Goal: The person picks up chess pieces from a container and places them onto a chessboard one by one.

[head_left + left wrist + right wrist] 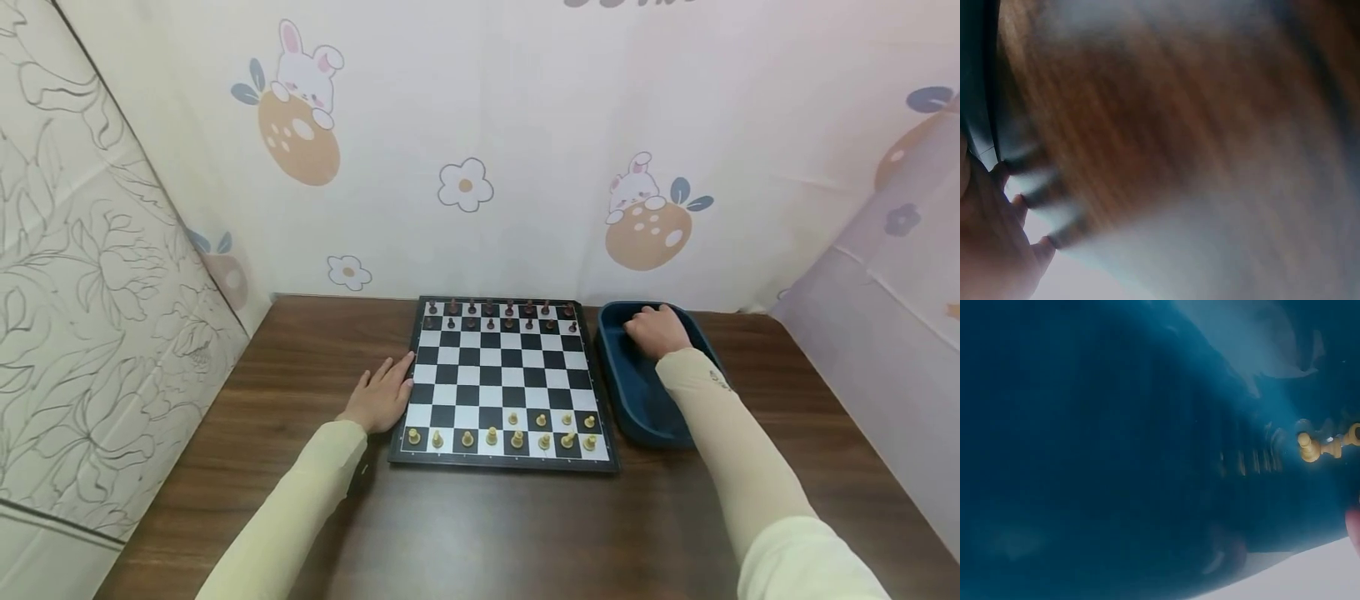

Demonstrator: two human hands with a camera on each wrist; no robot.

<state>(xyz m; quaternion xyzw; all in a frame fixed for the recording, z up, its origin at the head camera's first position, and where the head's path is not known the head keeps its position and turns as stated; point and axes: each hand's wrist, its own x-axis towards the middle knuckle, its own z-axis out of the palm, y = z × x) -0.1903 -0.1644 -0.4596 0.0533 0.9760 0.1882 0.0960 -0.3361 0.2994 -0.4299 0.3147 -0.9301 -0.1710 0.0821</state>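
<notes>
My left hand (381,398) rests at the left edge of the chessboard (480,357), fingers extended, fingertips on its dark rim. In the left wrist view its fingertips (1045,247) show at the lower left. My right hand (658,332) reaches down into the far end of a blue tray (626,400) right of the board. Pale yellow chess pieces (1310,450) lie inside that tray. One fingertip (1355,528) shows at the right border of the right wrist view; the other fingers are hidden, and I cannot tell whether they hold a piece.
Dark red chess pieces (491,322) stand in two rows along the board's far side. Yellow pieces (491,436) fill the near row, with several more before them on the right. Behind the brown wooden table (450,533) hangs a printed curtain (525,225).
</notes>
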